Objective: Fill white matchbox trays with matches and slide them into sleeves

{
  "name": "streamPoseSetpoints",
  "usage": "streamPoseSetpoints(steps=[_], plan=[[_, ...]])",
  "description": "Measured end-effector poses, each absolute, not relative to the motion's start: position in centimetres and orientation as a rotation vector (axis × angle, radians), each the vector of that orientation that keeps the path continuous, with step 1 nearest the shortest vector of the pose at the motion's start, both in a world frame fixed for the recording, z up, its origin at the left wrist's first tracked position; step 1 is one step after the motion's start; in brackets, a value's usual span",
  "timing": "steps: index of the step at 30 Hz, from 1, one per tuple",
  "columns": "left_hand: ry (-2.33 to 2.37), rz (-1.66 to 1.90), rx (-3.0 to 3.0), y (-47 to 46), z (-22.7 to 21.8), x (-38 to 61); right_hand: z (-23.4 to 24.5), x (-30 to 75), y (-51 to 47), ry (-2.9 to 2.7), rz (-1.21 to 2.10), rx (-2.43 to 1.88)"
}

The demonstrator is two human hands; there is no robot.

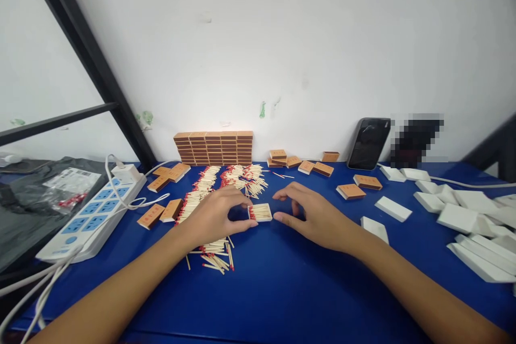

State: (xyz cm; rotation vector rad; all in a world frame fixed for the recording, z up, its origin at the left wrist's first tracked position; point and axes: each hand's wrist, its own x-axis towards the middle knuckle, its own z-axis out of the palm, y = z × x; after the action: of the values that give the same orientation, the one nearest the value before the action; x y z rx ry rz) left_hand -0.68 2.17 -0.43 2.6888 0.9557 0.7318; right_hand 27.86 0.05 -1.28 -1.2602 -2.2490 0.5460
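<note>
A small white matchbox tray [264,218] with red-tipped matches in it lies in the middle of the blue table. My left hand [215,214] pinches its left end between thumb and fingers. Just off the tray's right end is my right hand [312,215], its thumb and fingers apart with nothing between them. Loose matches [205,185] are heaped in rows behind and under my left hand, and some [217,263] lie scattered in front of it. Part of the heap is hidden by that hand.
Brown matchboxes are stacked [213,148] against the wall, with several loose boxes [350,191] around. White empty trays [459,219] pile up at the right. A power strip [92,215] with cables lies left. A black phone [368,142] leans on the wall.
</note>
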Motion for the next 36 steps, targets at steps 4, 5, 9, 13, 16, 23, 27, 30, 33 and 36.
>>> streamPoseSetpoints(steps=[4,5,9,13,16,23,27,30,33,36], plan=[[0.904,0.754,2.724,2.1,-0.5,-0.6,-1.5,27.9,-0.1,-2.285,0.635,-1.23],[0.895,0.751,2.726,2.1,-0.5,-0.6,-1.6,27.8,-0.1,-2.285,0.644,-1.217],[0.858,0.745,2.71,2.0,-0.6,-0.3,-1.7,27.5,-0.1,-2.302,0.633,-1.174],[0.862,0.725,2.707,1.9,-0.7,-0.3,-1.8,27.6,-0.2,-2.327,0.6,-1.179],[0.883,0.671,2.719,1.9,-0.8,-0.3,-1.9,27.7,-0.2,-2.34,0.577,-1.188],[0.923,0.727,2.719,2.1,-1.0,-0.4,-1.7,28.0,0.3,-2.324,0.477,-1.23],[0.958,0.918,2.729,2.5,-0.7,-0.8,-1.6,28.4,0.6,-2.265,0.397,-1.281],[1.021,1.119,2.755,2.7,0.0,-1.0,-1.3,28.9,1.2,-2.161,0.352,-1.315],[1.159,1.255,2.749,2.8,0.9,-1.3,-0.9,29.7,2.0,-2.058,0.277,-1.354],[1.332,1.371,2.673,2.9,1.5,-1.8,-0.7,30.8,2.8,-1.988,0.215,-1.388]])
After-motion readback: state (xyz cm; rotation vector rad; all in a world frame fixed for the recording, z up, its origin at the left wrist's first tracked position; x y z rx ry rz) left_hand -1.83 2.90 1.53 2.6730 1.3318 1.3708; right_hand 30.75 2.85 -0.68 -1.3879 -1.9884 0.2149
